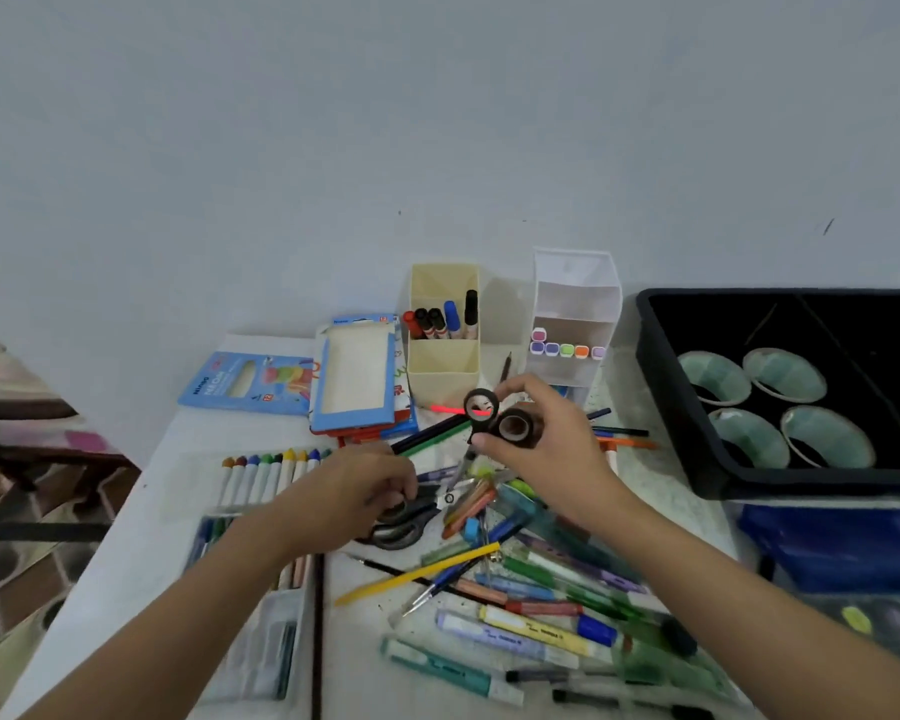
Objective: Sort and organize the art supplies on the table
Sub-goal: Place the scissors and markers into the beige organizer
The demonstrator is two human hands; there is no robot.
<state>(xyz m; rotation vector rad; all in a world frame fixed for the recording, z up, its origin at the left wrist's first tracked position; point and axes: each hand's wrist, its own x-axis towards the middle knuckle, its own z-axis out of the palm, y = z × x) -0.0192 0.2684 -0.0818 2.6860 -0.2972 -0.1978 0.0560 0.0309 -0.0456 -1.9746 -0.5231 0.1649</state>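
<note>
Right hand (pixel 541 452) pinches two dark tape rolls (pixel 531 432) above scattered markers (pixel 536 630). Left hand (pixel 354 491) grips black scissors (pixel 406 523) near the beige pen holder (pixel 442 368).

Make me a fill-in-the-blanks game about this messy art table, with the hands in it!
1. The right hand holds two dark rolls of ____.
2. The left hand closes its fingers on the black ____.
3. The black bin holds ____ big pale rolls.
Missing words: tape; scissors; four.
</note>
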